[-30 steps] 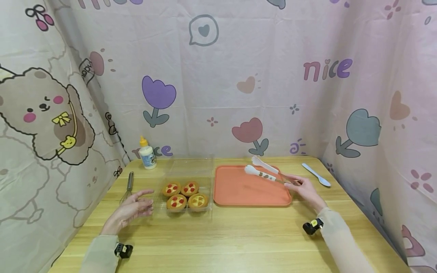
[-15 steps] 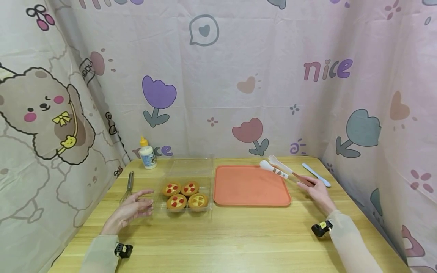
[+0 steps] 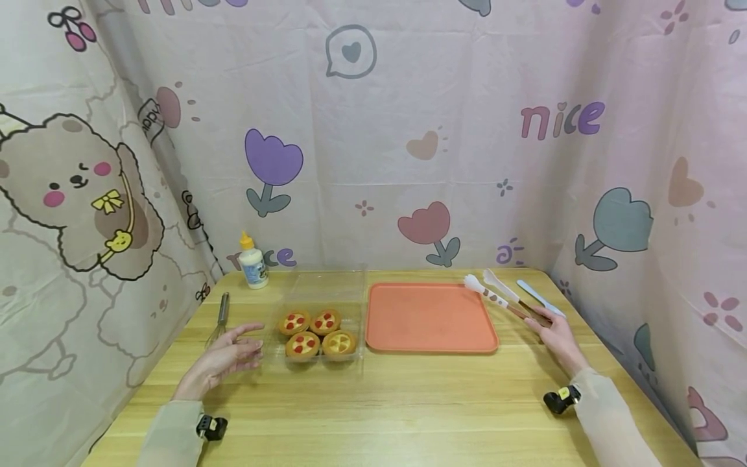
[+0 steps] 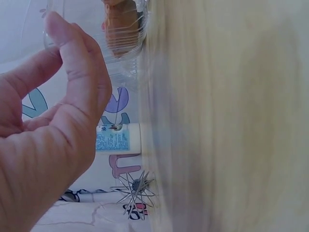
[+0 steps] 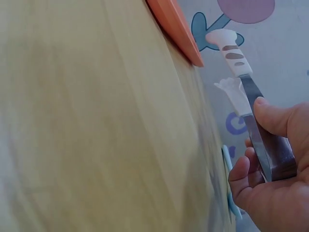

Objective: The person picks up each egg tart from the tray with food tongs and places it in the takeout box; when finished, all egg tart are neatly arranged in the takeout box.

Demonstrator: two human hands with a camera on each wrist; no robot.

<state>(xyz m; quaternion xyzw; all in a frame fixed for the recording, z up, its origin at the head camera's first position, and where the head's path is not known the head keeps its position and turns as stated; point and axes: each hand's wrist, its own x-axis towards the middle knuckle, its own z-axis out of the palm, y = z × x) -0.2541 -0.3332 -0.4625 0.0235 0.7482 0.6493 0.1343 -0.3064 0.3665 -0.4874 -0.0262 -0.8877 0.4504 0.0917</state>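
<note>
My right hand (image 3: pixel 558 338) holds a pair of metal tongs (image 3: pixel 496 299) with white paw-shaped tips. In the right wrist view, the thumb lies on one arm of the tongs and the fingers curl round the other; the tips (image 5: pixel 223 36) stand apart with nothing between them. The tongs are over the right end of an orange tray (image 3: pixel 432 318). My left hand (image 3: pixel 224 358) hovers with relaxed fingers, holding nothing, just left of a clear plastic box (image 3: pixel 328 285) with its lid raised. Several small tarts (image 3: pixel 303 346) sit in the box, mostly red-topped, one yellow-topped.
A whisk (image 3: pixel 222 314) lies behind my left hand. At the back left stands a glue bottle (image 3: pixel 254 267) with a yellow cap. A light-blue plastic knife or spatula (image 3: pixel 533 293) lies at the far right, partly behind my right hand. A patterned curtain (image 3: pixel 373 162) surrounds the wooden table (image 3: pixel 373 415).
My right hand has moved right with the tongs, from above the tray to its right edge, close to the light-blue utensil. The left hand has stayed in place.
</note>
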